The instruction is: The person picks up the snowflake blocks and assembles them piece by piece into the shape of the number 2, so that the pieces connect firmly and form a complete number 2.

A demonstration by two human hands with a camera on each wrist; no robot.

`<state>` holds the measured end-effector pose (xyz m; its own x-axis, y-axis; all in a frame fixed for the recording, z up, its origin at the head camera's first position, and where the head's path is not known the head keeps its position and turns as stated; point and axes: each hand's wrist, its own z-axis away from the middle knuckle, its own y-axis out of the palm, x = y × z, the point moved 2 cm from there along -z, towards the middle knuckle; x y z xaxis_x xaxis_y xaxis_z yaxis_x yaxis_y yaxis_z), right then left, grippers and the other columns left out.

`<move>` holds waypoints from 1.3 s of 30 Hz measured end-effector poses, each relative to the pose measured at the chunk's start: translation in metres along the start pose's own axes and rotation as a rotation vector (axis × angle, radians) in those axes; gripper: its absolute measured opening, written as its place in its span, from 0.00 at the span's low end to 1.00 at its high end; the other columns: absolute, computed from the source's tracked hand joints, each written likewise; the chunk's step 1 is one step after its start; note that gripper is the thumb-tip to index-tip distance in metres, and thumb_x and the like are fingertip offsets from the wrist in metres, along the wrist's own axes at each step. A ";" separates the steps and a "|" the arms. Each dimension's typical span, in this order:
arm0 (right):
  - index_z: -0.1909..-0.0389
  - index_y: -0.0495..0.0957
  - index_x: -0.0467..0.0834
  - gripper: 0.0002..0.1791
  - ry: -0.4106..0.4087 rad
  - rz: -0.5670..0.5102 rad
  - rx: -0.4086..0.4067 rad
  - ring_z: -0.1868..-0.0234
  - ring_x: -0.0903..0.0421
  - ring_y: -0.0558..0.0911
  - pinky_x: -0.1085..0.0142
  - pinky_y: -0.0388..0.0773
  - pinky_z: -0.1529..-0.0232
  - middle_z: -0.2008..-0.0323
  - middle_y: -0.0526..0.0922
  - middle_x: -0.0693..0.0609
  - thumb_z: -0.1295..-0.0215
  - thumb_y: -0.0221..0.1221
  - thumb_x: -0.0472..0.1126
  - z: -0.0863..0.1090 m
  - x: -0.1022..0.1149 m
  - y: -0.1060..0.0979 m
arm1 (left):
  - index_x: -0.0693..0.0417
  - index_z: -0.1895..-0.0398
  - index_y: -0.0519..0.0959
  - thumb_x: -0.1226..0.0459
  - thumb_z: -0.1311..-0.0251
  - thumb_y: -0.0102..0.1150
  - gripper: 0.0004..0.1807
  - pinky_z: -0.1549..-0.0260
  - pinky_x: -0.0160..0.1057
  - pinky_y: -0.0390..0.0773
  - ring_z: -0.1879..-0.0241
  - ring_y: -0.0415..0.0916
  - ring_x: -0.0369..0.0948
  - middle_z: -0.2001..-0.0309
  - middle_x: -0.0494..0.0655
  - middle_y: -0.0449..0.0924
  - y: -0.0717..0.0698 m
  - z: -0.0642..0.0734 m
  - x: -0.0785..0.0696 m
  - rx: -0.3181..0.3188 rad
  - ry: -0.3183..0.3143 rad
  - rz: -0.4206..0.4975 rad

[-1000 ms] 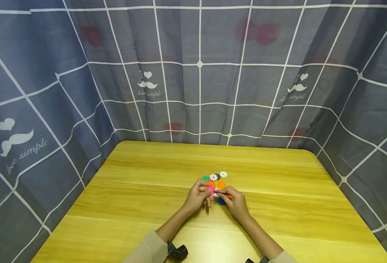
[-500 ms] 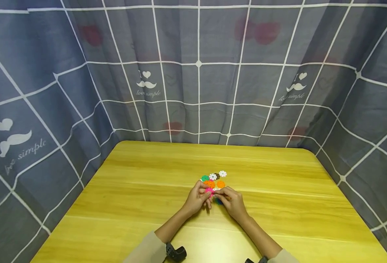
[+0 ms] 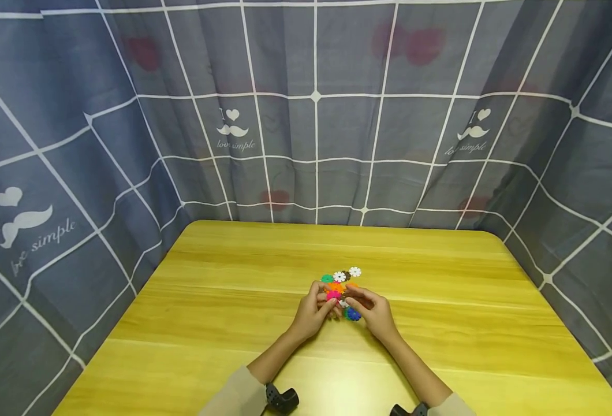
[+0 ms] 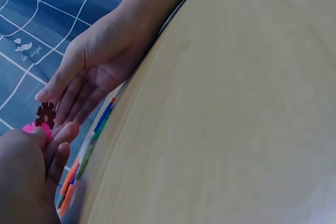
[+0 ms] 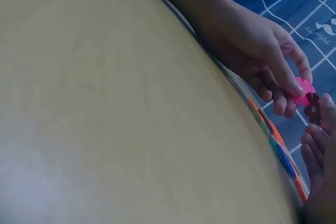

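Observation:
Between thumb and finger my left hand [image 3: 310, 309] pinches a pink snowflake-shaped plastic disc [image 4: 38, 129]. A brown notched disc [image 4: 45, 114] joins onto the pink one, edge to edge. My right hand [image 3: 376, 314] is beside them, its thumb tip right at the brown disc's edge and its fingers loosely extended. Both joined discs are up off the table in the wrist views. More snowflake discs lie just past and below the hands: a green one [image 3: 327, 278], white ones [image 3: 355, 271] and a blue one [image 3: 353, 314]. Orange discs are partly covered by the hands.
A wood-grain table [image 3: 223, 260] spreads out on all sides of the discs. Blue-grey checked curtains [image 3: 290, 133] stand behind it and along both sides. Each wrist wears a black camera mount [image 3: 282, 398].
The right hand's thumb and fingers have spread from their pinch on the brown disc, showing more of the blue disc beneath. The left hand keeps its pinch on the pink disc.

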<state>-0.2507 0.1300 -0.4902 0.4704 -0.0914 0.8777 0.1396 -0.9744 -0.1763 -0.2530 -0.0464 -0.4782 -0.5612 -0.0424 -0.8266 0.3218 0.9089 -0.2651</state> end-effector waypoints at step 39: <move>0.51 0.79 0.37 0.16 -0.079 0.170 -0.103 0.64 0.53 0.77 0.70 0.77 0.66 0.66 0.80 0.47 0.42 0.61 0.33 -0.003 -0.030 -0.008 | 0.73 0.62 0.73 0.71 0.36 0.51 0.08 0.70 0.46 0.80 0.70 0.78 0.61 0.66 0.67 0.78 0.001 -0.002 0.005 -0.076 -0.297 0.170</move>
<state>-0.2691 0.1401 -0.5139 0.5467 -0.2438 0.8011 -0.0352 -0.9625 -0.2689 -0.2569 -0.0450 -0.4813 -0.2544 0.0032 -0.9671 0.3279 0.9411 -0.0831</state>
